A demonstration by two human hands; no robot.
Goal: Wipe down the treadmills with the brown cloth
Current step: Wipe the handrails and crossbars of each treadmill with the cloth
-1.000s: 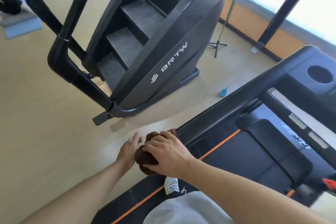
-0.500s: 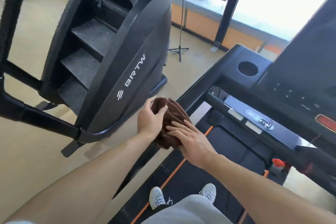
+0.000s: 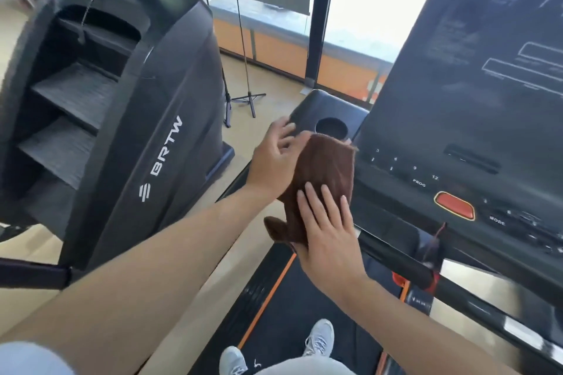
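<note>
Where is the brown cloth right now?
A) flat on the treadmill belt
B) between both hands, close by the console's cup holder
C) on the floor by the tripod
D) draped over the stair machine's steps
B: the brown cloth is up between the left hand at its upper edge and the right hand, whose straight fingers lie flat on its lower part, close by the cup holder.

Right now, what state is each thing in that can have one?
brown cloth: opened out, under the right hand's fingers, lower corner hanging.
right hand: flat, fingers straight on the cloth.
left hand: at the cloth's upper edge; grip unclear.
console screen: dark.
cup holder: empty.
red button: untouched.
treadmill belt: shoes standing on it.
</note>
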